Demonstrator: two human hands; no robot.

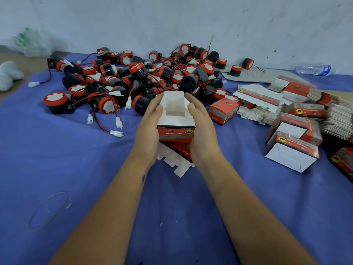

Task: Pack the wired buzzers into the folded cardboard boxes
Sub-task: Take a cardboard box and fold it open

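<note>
1. The person holds one small box (176, 119) between the left hand (150, 129) and the right hand (202, 129). The fingers of both hands curl round its sides. Its top is open and I see no buzzer inside.
2. The big pile of buzzers (133, 79) lies on the blue worktop (76, 169), just behind the box. Their red and black wires tangle together. So most of the packing is left to do.
3. On the right sit a few made-up boxes (292, 150). One shut box (223, 110) stands near the pile. It may have a buzzer in it, but I cannot tell.
4. Beside them lie stacks of flat boxes (334, 115), not folded yet. More flat card (177, 161) lies under the hands.
5. The hands hide the sides of the held box. The pile hides how many buzzers are underneath. The boxes at the far right are cut off and blurry.
</note>
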